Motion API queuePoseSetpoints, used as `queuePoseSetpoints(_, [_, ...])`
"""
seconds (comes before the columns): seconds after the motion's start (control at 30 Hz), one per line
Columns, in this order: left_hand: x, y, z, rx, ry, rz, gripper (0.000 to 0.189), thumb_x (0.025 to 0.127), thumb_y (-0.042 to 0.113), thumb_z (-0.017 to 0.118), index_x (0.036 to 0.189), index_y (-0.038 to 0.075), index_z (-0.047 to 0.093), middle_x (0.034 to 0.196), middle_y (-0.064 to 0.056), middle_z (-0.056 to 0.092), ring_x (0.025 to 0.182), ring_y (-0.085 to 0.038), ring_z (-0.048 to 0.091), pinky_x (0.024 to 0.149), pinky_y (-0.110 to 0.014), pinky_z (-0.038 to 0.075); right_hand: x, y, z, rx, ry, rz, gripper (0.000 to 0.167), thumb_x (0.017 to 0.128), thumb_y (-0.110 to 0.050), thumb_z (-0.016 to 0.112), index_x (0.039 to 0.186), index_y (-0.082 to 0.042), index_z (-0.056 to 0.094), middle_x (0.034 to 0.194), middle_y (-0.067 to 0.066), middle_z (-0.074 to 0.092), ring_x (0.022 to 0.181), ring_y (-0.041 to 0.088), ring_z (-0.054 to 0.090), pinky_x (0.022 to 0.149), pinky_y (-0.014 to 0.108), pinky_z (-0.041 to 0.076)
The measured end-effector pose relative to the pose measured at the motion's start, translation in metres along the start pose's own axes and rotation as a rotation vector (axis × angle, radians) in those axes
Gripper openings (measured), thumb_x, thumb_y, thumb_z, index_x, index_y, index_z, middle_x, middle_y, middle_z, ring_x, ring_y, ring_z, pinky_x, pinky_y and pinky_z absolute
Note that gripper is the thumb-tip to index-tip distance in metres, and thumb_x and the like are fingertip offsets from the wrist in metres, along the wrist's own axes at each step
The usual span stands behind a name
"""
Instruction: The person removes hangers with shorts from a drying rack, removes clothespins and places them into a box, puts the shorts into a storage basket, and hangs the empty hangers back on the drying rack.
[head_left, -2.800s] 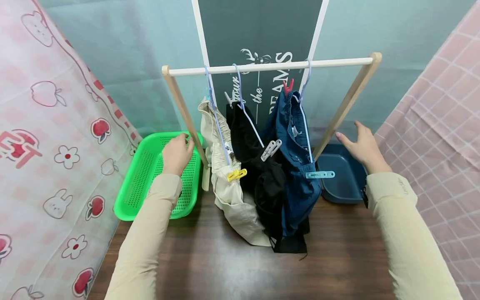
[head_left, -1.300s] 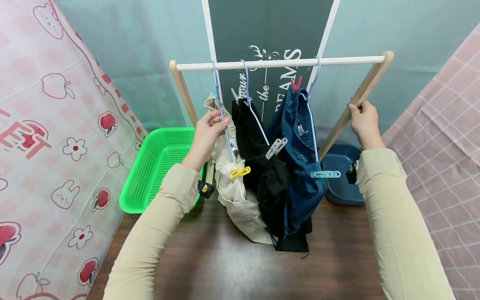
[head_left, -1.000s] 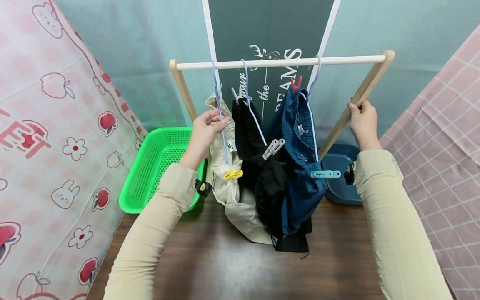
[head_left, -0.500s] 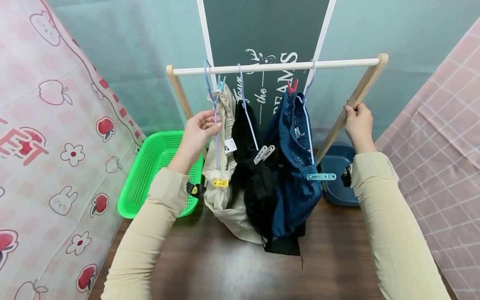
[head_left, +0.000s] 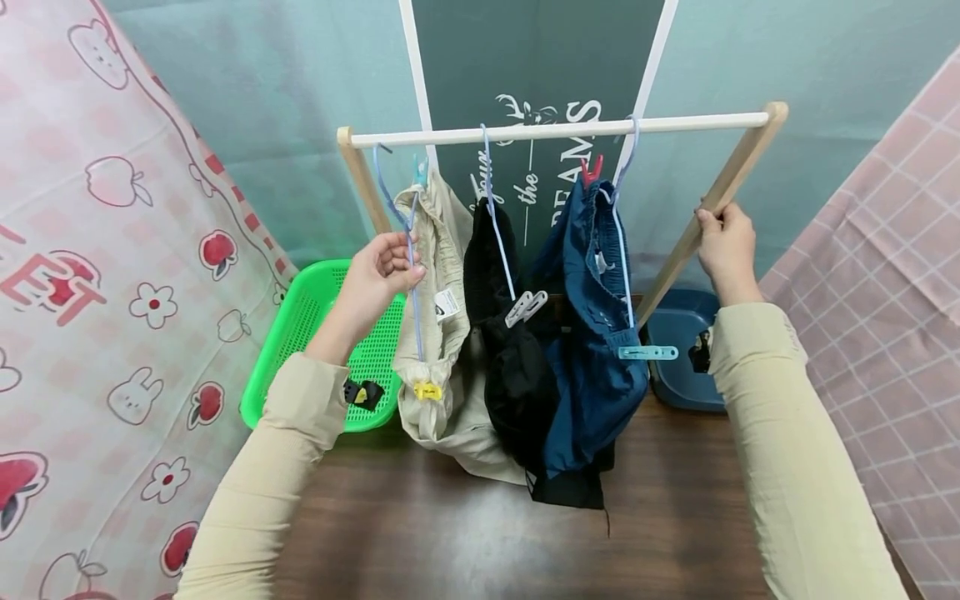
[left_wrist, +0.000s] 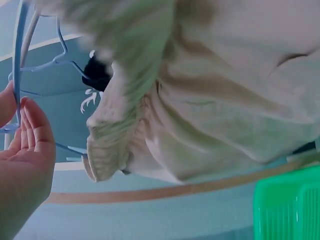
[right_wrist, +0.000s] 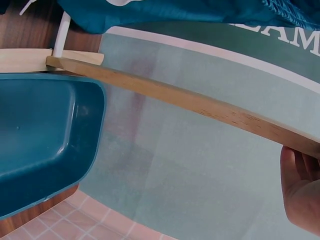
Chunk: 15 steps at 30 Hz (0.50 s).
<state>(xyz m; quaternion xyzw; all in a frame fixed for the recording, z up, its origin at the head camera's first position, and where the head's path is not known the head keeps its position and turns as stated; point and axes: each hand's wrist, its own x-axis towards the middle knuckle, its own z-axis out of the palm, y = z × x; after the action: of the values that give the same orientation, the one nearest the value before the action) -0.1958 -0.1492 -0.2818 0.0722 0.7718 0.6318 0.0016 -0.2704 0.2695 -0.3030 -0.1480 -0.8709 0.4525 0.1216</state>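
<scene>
My left hand pinches the side of a light-blue hanger that carries cream trousers. A teal clothespin and a yellow one clip the waistband. The hanger's hook is in front of the white rail, its tip showing just below it. In the left wrist view, thumb and fingers meet at the hanger, with the trousers spread beside them. My right hand grips the rack's right wooden post; the right wrist view shows its fingers behind the post.
Black trousers and blue shorts hang on their own hangers to the right, clipped with clothespins. A green basket is at the left, a blue basin at the right, on the wooden floor. Curtains surround the rack.
My left hand reached the hanger, then drew it left and toward me with the cream trousers; its hook shifted left and down from the rail. My right hand took hold of the post and stayed.
</scene>
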Motion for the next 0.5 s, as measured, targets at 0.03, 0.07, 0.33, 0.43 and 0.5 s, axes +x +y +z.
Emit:
queuePoseSetpoints(0.03, [-0.002,-0.001,-0.002,0.023,-0.004,-0.009,0.045,0.091,-0.004,0.057,0.133,-0.006,0.041,0.1,0.0,0.053,0.086,-0.003,0.052,0.075,-0.011,0.047,0.0,0.0,0.0,-0.003,-0.001,-0.004,0.053,0.1,-0.041,0.029,0.146,-0.016,0.038,0.146,0.017,0.044,0.132,0.032,0.046,0.107,0.043,0.041])
queuePoseSetpoints(0.07, [-0.003,-0.003,-0.004,0.04,-0.01,-0.02,0.046,0.091,-0.004,0.057,0.133,-0.006,0.041,0.102,-0.003,0.054,0.086,-0.004,0.053,0.075,-0.012,0.047,0.0,0.0,0.001,-0.005,0.0,-0.005,0.053,0.1,-0.042,0.029,0.146,-0.016,0.039,0.146,0.017,0.044,0.132,0.032,0.046,0.107,0.043,0.042])
queuePoseSetpoints(0.33, [-0.013,-0.024,-0.017,0.284,-0.042,-0.046,0.046,0.087,-0.002,0.063,0.127,-0.007,0.04,0.107,-0.015,0.055,0.086,-0.009,0.051,0.075,-0.015,0.045,-0.001,-0.001,0.002,-0.002,0.019,-0.003,0.053,0.1,-0.042,0.029,0.145,-0.016,0.04,0.146,0.017,0.045,0.132,0.031,0.046,0.106,0.041,0.042])
queuePoseSetpoints(0.43, [-0.017,-0.035,-0.022,0.39,-0.055,-0.029,0.047,0.086,-0.001,0.066,0.124,-0.008,0.041,0.104,-0.018,0.056,0.086,-0.015,0.052,0.077,-0.022,0.046,-0.001,-0.001,0.002,-0.001,0.024,-0.005,0.053,0.1,-0.041,0.029,0.145,-0.016,0.04,0.145,0.017,0.045,0.133,0.03,0.046,0.104,0.04,0.042])
queuePoseSetpoints(0.5, [-0.021,-0.041,-0.025,0.443,-0.04,-0.019,0.045,0.085,0.001,0.068,0.122,-0.008,0.043,0.103,-0.018,0.056,0.088,-0.02,0.055,0.078,-0.027,0.048,-0.001,-0.001,0.003,-0.005,0.026,-0.003,0.053,0.1,-0.042,0.029,0.145,-0.017,0.041,0.145,0.017,0.045,0.133,0.03,0.046,0.103,0.038,0.042])
